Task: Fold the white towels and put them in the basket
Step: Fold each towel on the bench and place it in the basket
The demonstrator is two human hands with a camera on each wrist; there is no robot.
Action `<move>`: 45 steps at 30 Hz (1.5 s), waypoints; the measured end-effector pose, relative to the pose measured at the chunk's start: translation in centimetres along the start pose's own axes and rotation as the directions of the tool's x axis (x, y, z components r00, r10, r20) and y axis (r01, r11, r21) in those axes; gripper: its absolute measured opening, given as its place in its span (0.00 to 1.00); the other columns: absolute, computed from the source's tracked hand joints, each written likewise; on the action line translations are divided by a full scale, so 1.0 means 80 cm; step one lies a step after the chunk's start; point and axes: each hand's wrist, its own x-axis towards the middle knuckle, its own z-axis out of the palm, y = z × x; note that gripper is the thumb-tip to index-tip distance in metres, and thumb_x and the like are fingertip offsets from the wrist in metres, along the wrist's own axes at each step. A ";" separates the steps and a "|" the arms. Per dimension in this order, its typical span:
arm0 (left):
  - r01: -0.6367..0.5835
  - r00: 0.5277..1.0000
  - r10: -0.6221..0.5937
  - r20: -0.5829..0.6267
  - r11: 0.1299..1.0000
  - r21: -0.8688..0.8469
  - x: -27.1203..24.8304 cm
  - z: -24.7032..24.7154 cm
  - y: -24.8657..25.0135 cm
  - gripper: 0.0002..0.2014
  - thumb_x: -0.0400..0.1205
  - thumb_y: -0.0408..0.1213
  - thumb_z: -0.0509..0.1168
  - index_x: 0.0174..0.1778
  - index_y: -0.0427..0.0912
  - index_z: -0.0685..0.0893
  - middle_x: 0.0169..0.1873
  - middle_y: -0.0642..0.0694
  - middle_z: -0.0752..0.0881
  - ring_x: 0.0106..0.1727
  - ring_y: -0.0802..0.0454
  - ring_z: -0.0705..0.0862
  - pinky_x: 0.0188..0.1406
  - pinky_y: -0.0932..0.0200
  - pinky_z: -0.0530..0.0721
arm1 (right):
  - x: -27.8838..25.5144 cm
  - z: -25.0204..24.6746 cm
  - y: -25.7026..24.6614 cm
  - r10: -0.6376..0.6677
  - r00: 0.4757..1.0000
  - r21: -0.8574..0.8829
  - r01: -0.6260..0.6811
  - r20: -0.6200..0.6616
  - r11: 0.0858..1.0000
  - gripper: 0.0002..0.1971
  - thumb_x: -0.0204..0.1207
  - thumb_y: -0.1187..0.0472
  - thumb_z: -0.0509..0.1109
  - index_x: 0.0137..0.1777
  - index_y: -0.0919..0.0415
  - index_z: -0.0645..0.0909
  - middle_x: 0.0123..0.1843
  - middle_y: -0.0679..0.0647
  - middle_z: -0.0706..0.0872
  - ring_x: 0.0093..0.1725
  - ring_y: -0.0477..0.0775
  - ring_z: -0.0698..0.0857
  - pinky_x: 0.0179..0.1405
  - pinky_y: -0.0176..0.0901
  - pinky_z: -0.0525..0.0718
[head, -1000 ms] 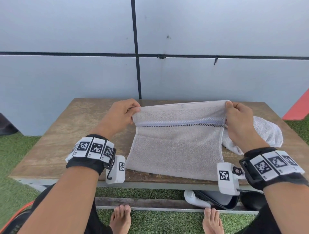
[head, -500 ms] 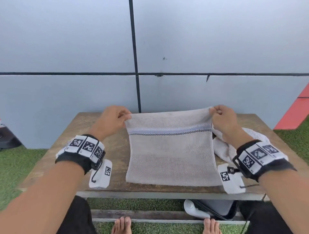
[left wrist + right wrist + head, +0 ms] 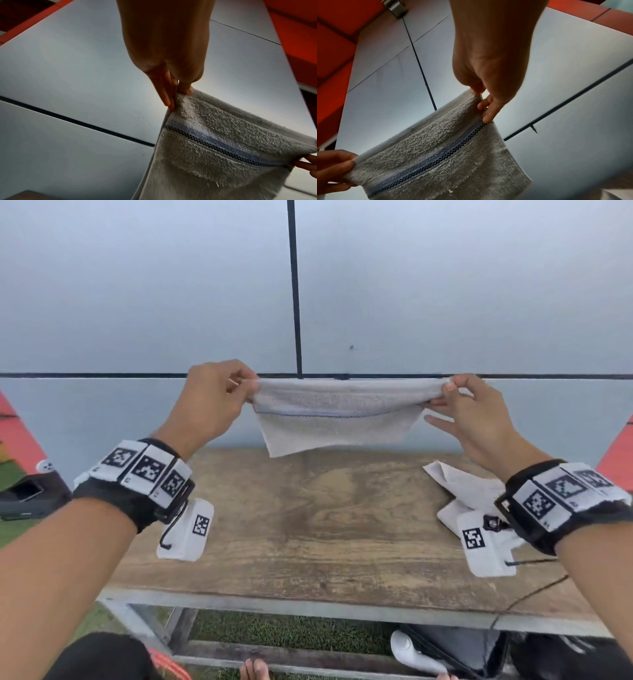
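A white towel (image 3: pixel 337 419) with a blue and checkered stripe hangs in the air above the wooden table (image 3: pixel 325 525), stretched between both hands. My left hand (image 3: pixel 219 402) pinches its left top corner, thumb and fingers closed on the cloth (image 3: pixel 178 97). My right hand (image 3: pixel 469 409) pinches the right top corner (image 3: pixel 477 100), with its lower fingers spread loose. The stripe runs across the towel (image 3: pixel 223 143) (image 3: pixel 440 152). A second white towel (image 3: pixel 469 491) lies crumpled on the table's right side, under my right wrist. No basket is in view.
A grey panelled wall (image 3: pixel 411 302) stands just behind the table. Under the table's front edge lie a white controller (image 3: pixel 414 655) and a dark bag (image 3: pixel 469 648). A dark case (image 3: pixel 27 494) sits on the grass at the left. Red surfaces flank both sides.
Both hands have raised the towel off the table and away from me; it now hangs free in front of the wall. The head view has tilted upward.
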 end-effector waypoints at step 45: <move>0.316 0.800 -0.492 0.345 0.833 0.455 -0.114 0.162 -0.177 0.04 0.80 0.45 0.74 0.41 0.53 0.90 0.42 0.55 0.90 0.44 0.58 0.86 0.41 0.63 0.79 | -0.020 0.017 0.249 0.251 0.968 -0.903 -0.090 0.020 0.420 0.11 0.81 0.51 0.67 0.37 0.53 0.80 0.39 0.53 0.86 0.38 0.55 0.82 0.38 0.44 0.77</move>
